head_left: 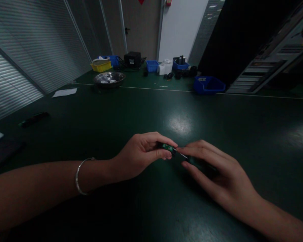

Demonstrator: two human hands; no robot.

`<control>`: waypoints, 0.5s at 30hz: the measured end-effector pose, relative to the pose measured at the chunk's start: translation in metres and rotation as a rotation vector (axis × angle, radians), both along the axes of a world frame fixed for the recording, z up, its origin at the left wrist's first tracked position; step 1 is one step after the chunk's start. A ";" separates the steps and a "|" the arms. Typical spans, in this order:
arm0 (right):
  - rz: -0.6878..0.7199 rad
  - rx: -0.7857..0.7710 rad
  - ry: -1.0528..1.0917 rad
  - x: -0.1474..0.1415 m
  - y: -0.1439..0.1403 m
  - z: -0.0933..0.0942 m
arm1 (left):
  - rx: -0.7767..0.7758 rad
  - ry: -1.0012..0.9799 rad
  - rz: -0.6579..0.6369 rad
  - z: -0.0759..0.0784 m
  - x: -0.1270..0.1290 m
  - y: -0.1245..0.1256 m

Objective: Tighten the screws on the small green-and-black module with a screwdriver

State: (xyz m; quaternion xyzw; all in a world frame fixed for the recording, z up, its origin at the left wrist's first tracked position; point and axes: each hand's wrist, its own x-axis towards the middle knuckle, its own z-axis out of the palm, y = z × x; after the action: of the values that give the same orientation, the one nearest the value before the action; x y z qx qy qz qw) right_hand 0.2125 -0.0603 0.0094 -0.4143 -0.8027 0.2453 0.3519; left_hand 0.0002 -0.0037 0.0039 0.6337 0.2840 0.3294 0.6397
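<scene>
We pinch a small green circuit board (168, 147) in our left hand (141, 154) low over the green table (146, 111) while our right hand (212, 171) grips a thin screwdriver (183, 155) at its end, so the fastening seems underway, not finished.

From my remote view, the left hand (141, 153) covers most of the small green board (168, 147). The right hand (212, 171) hides its tool's handle. The metal bowl (109, 79) contents are too small to identify.

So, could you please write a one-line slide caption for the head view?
Left hand pinches a small green circuit board while right hand touches its end, above a dark green table.
</scene>
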 end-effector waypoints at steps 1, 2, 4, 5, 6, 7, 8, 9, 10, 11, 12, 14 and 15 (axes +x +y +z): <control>-0.002 -0.004 0.008 0.000 0.000 0.000 | -0.050 -0.020 -0.013 0.001 0.000 0.000; -0.003 -0.007 0.016 0.000 0.000 0.000 | -0.089 -0.038 -0.026 0.001 0.001 0.000; 0.000 -0.007 0.023 0.000 0.000 0.000 | -0.137 -0.064 -0.035 0.002 0.001 0.001; -0.001 -0.007 0.023 0.000 0.000 0.001 | -0.151 -0.070 -0.032 0.002 0.001 0.001; -0.007 -0.005 0.020 0.000 0.000 0.001 | -0.161 -0.068 -0.028 0.003 0.001 0.001; -0.020 -0.001 0.014 0.000 0.000 0.001 | -0.166 -0.066 -0.020 0.002 0.001 0.002; -0.039 0.008 0.008 0.000 -0.001 0.002 | -0.167 -0.072 -0.013 0.002 0.001 0.002; -0.063 0.016 0.001 0.000 -0.001 0.002 | -0.169 -0.090 -0.004 0.001 0.001 0.002; -0.086 0.028 -0.004 0.000 -0.001 0.002 | -0.176 -0.117 0.001 0.000 0.001 0.003; -0.107 0.041 -0.006 -0.001 -0.002 0.002 | -0.189 -0.150 0.004 -0.001 0.000 0.003; -0.120 0.052 -0.008 -0.001 -0.003 0.003 | -0.205 -0.177 0.003 -0.002 0.000 0.003; -0.129 0.059 -0.010 -0.002 -0.005 0.003 | -0.244 -0.192 -0.012 -0.004 0.000 0.004; -0.124 0.055 -0.013 -0.002 -0.006 0.003 | -0.264 -0.187 -0.024 -0.005 0.000 0.004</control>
State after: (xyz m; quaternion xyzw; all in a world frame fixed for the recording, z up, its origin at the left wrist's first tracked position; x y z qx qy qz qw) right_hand 0.2103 -0.0659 0.0121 -0.4550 -0.7841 0.1981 0.3728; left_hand 0.0004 0.0000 -0.0012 0.5141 0.2566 0.3393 0.7448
